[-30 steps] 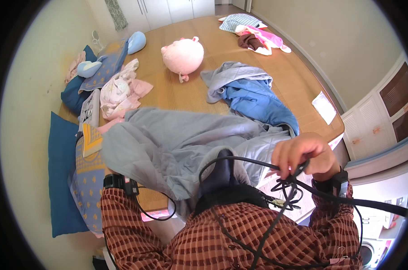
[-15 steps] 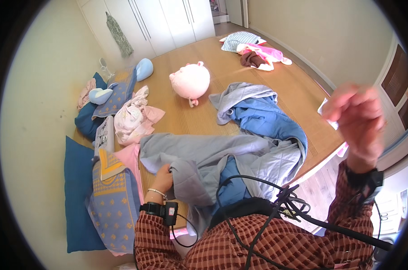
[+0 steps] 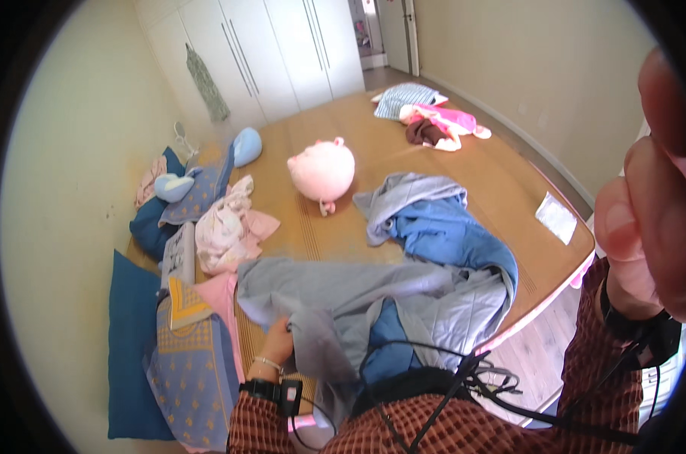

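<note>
A grey and blue quilt [image 3: 350, 291] lies bunched across the near part of the bed, its blue side showing in folds. My left hand [image 3: 278, 344] is closed on the quilt's grey edge at the near left. Close to the camera, my right hand [image 3: 649, 219] is raised at the right rim of the picture, away from the quilt. Its fingers are bent together, and whatever they may hold is cut off by the rim. Black cables [image 3: 475, 374] hang across my chest in front of the quilt.
A round pink plush toy [image 3: 322, 170] sits mid-bed on the tan mat [image 3: 509, 189]. Pale pink clothing [image 3: 225, 231], a patterned blue pillow [image 3: 191, 371] and a dark blue cushion [image 3: 135, 348] line the left. Folded clothes [image 3: 441, 125] lie far right, a white sheet [image 3: 556, 218] near the right edge.
My right hand has moved up, right and closer to the camera, uncovering the white sheet on the bed. The view has tilted up slightly. My left hand keeps hold of the quilt.
</note>
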Action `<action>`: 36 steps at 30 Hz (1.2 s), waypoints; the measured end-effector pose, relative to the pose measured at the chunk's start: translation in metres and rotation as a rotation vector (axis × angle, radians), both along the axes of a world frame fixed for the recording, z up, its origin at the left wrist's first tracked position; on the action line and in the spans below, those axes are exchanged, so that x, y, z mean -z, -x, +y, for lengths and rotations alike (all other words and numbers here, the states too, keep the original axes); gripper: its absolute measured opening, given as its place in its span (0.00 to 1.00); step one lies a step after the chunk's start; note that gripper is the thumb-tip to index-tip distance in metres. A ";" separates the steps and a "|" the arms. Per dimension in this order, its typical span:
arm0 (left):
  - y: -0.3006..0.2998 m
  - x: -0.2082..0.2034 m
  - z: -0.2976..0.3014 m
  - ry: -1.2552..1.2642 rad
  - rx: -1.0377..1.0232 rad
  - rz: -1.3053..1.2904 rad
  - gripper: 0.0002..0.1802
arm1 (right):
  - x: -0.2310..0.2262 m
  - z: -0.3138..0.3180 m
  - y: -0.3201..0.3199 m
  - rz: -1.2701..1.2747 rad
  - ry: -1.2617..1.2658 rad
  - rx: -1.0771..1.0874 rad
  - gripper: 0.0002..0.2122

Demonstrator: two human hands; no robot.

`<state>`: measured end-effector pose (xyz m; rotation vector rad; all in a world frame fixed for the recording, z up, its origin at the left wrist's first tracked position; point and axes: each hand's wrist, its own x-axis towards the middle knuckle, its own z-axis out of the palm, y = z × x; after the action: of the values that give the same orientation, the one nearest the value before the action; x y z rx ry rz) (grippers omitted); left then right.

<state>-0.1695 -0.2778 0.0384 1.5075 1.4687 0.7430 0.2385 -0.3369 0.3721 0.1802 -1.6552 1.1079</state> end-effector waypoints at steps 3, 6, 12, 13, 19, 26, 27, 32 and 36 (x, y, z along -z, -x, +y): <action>0.002 -0.001 0.007 0.065 -0.074 -0.107 0.17 | 0.005 0.006 -0.006 0.020 0.007 -0.030 0.38; -0.004 0.004 0.003 -0.027 -0.040 0.071 0.17 | 0.007 0.015 -0.003 0.017 0.018 -0.053 0.40; -0.014 0.006 0.020 0.015 -0.055 -0.158 0.12 | 0.026 0.037 0.029 -0.078 0.022 -0.155 0.43; -0.009 0.013 0.019 -0.007 -0.083 -0.128 0.11 | 0.043 0.048 0.040 -0.113 0.069 -0.160 0.44; -0.058 -0.060 0.025 0.132 -0.260 -0.833 0.11 | 0.184 0.108 0.049 -0.776 0.577 0.210 0.32; -0.109 -0.129 0.021 -0.115 0.098 -0.786 0.15 | 0.242 0.105 0.134 -0.855 0.588 0.306 0.25; -0.098 -0.127 0.020 -0.267 0.048 -0.661 0.16 | 0.249 0.117 0.135 -0.785 0.800 0.487 0.22; 0.005 -0.005 -0.019 -0.026 -0.114 0.044 0.24 | 0.215 0.178 0.039 0.011 1.088 0.382 0.17; 0.029 0.139 -0.105 0.261 -0.100 0.477 0.40 | 0.157 0.184 -0.064 0.339 1.056 0.784 0.16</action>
<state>-0.1989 -0.3825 -0.1005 1.4746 1.9215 0.2341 0.3021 -0.1528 0.2154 -0.8445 -0.5643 1.0876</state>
